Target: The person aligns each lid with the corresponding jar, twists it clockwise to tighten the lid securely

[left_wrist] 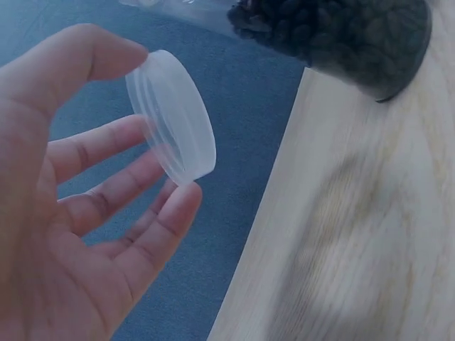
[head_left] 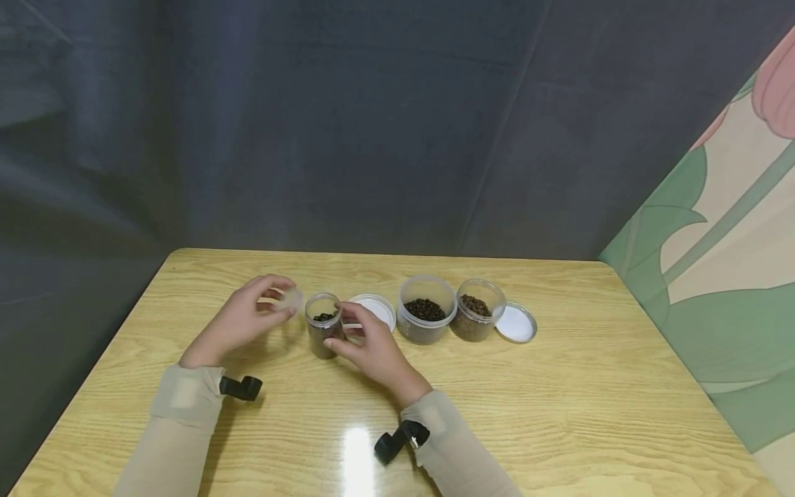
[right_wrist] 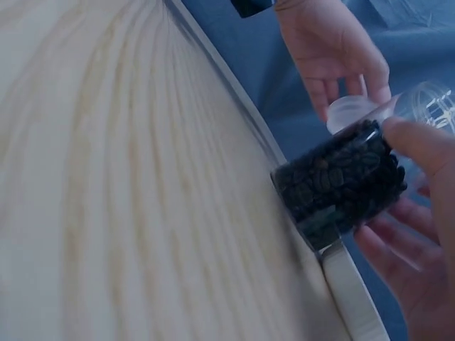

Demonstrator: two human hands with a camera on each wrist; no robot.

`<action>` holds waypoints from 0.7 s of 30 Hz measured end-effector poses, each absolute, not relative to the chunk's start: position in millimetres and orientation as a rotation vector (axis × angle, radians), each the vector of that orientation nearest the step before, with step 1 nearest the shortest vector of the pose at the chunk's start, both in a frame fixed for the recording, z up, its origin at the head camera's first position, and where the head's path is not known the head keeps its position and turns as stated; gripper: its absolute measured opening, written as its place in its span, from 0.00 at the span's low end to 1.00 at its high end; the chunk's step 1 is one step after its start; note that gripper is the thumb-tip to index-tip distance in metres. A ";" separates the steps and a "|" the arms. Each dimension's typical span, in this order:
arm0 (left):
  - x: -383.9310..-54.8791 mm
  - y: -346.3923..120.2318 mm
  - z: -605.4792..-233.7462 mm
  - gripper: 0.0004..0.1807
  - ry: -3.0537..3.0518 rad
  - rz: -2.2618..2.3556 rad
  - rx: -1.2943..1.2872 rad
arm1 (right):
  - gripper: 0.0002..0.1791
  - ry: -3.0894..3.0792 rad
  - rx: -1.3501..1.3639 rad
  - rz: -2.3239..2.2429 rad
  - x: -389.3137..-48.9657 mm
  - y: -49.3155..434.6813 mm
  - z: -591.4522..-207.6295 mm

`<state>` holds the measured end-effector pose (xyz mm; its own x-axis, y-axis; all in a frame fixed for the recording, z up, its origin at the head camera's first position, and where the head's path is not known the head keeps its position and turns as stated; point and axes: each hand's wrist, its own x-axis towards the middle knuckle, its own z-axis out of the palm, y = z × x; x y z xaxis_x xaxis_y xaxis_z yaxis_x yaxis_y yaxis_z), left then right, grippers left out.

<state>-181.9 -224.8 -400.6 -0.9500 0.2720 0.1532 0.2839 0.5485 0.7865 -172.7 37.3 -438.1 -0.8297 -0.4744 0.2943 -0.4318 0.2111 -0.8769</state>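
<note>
My left hand [head_left: 242, 319] holds a small translucent plastic lid [left_wrist: 186, 121] by its rim, thumb on one side and fingertips on the other. The lid is tilted on edge, just left of a clear jar [right_wrist: 334, 186] that stands on the table. Dark coffee beans fill most of this jar, and its top is uncovered. Around the jar's right side curls my right hand [head_left: 377, 351], with the thumb at the front and the fingers behind.
Behind my right hand lies a white lid [head_left: 384, 309]. Farther right stand an uncovered tub [head_left: 424, 334] of dark beans and an uncovered jar [head_left: 470, 327] of lighter brown granules. A white-faced metal-rimmed lid [head_left: 517, 323] lies beside them. A dark curtain [head_left: 373, 138] hangs behind the table.
</note>
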 end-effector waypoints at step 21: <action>-174.7 -214.7 -391.6 0.27 -2.250 -1.844 -0.800 | 0.33 2.544 -1.176 -1.685 -177.7 44.1 -452.2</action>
<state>-174.7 -214.7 -391.6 -0.8521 0.3185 0.4154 0.4699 0.1159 0.8751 -177.7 44.1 -452.2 -0.7341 -0.4911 0.4689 -0.6233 0.2133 -0.7523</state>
